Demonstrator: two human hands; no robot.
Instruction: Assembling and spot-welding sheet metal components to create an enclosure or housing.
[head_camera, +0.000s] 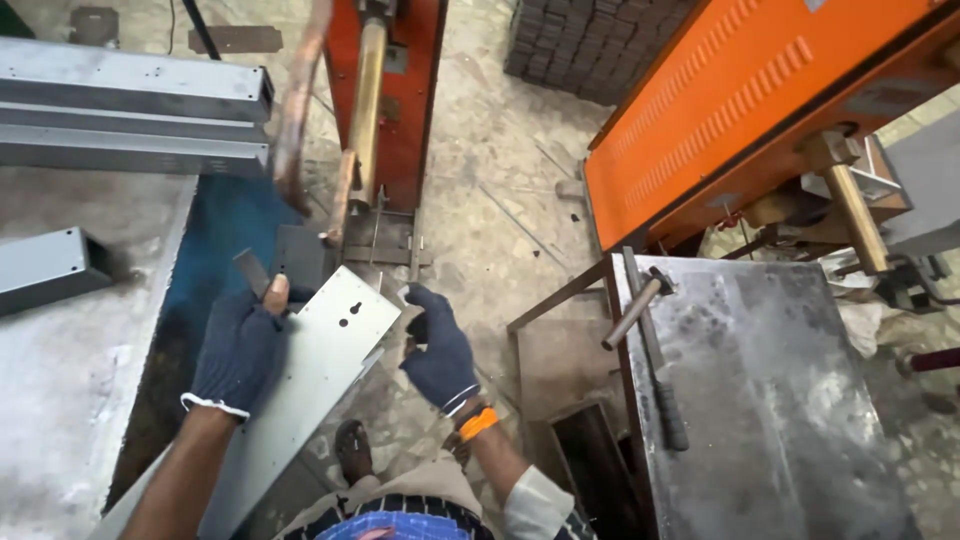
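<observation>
A: What is the person doing right now?

B: Holding a long grey metal sheet up in front of the orange machine. I think this is the step of lining the sheet up with the machine.

A: Who holds the sheet?

B: The left hand, in a dark glove. It is closed on the sheet's left edge, with the thumb on top. It also seems to pinch a small dark strip against that edge.

A: And the right hand?

B: It is at the sheet's right corner, just touching it. The fingers curl in, half closed. I cannot tell if they truly pinch the corner.

A: Where is the sheet next to the machine?

B: Just below the machine's 2 brass arms, near but not touching. The sheet runs down from there toward the person's body. Its top end has a small hole.

A: What would the next move need?

B: I think both hands must keep the sheet steady and level, and stay clear of the arms.

A: Anything else near?

B: A hammer lies on a steel table, well to the right of the sheet.
</observation>
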